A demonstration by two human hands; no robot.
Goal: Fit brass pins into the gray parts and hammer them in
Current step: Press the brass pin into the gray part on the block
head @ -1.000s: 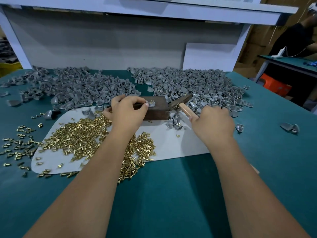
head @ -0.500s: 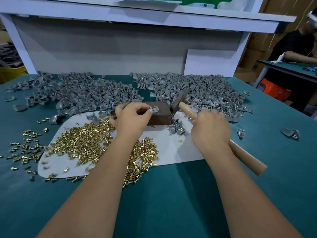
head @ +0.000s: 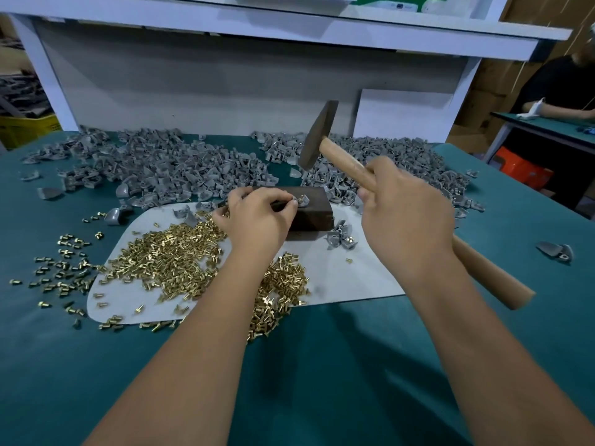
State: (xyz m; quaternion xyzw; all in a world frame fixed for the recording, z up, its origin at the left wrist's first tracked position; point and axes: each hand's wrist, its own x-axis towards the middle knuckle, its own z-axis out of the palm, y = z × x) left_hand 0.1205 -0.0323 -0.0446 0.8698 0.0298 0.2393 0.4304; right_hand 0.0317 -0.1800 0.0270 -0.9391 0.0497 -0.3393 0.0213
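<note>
Gray part: small, pale gray, curved shell shape; lies on the top face of the dark block, toward its far right corner. A brass pin head shows at its middle; whether the pin is fully seated cannot be told.
Block: dark brown, rectangular; sits on the far edge of the white mat, mid-bench.
Left hand: fingers curled, thumb and forefinger tips pinched at the near left rim of the gray part, holding it against the block.
Right hand: fingers clenched around the wooden handle of the hammer, gripping about mid-handle; the handle butt sticks out toward the bench's right edge.
Hammer head: dark steel, raised in the air above and behind the block, clear of the gray part.
Brass pins: loose heap on the left half of the mat, spilling off its left and near edges onto the green bench.
Gray parts, stock: two wide heaps along the bench's far edge, left and right of the block.
</note>
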